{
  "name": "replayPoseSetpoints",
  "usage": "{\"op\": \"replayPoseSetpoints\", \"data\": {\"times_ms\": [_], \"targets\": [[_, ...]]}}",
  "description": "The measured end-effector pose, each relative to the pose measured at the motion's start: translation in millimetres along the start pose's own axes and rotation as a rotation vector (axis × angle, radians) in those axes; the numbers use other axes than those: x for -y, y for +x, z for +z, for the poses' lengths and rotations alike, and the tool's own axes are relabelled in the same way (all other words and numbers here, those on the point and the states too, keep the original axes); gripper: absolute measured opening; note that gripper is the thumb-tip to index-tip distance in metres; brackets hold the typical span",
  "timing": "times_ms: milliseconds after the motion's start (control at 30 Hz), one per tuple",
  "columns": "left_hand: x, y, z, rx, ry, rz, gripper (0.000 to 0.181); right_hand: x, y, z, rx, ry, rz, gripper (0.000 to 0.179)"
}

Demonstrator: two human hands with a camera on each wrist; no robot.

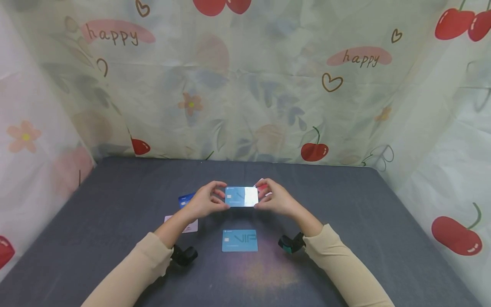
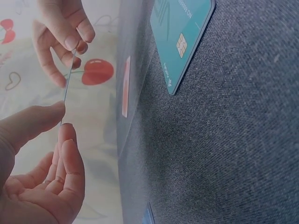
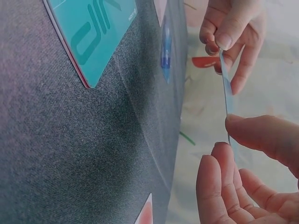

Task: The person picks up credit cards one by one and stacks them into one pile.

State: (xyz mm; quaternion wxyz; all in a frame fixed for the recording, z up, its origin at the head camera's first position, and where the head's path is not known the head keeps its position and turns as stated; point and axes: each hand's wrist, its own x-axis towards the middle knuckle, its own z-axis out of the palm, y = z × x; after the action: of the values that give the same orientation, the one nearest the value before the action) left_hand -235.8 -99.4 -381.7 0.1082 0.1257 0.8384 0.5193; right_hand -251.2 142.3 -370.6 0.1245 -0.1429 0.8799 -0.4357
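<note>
Both hands hold one light blue bank card (image 1: 235, 197) up over the dark table, its chip side facing the head camera and its right part bright with glare. My left hand (image 1: 207, 199) pinches the card's left end between thumb and fingertips. At the opposite end my right hand (image 1: 277, 198) pinches it the same way. Seen from the left wrist, the card (image 2: 69, 84) shows edge-on between the two hands. Below it on the table lies a teal-blue VIP card (image 1: 239, 241); the right wrist view shows a reddish edge under that card (image 3: 100, 32).
Left of the hands lie a dark blue card (image 1: 186, 199) and a pale pink card (image 1: 190, 226), both partly hidden by the left arm. A red and white card (image 1: 262, 186) is partly covered by the right hand. Patterned curtains (image 1: 238, 85) enclose the table (image 1: 115, 192).
</note>
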Motion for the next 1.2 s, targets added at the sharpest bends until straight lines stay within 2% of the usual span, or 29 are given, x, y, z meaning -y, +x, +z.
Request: {"op": "replayPoseSetpoints", "data": {"times_ms": [300,767,1200], "targets": [[-0.3,-3.6,-0.3,0.003,-0.013,-0.008,0.06,3.8,-4.5,-0.2,0.002,-0.001,0.009,0.056],[3.1,-9.0,-0.9,0.046,-0.053,0.031,0.06,4.4,-11.1,-1.1,0.052,0.034,-0.07,0.053],[4.0,-13.6,-1.4,0.052,-0.061,0.039,0.06,2.9,-14.0,-0.3,0.064,0.053,-0.116,0.053]]}}
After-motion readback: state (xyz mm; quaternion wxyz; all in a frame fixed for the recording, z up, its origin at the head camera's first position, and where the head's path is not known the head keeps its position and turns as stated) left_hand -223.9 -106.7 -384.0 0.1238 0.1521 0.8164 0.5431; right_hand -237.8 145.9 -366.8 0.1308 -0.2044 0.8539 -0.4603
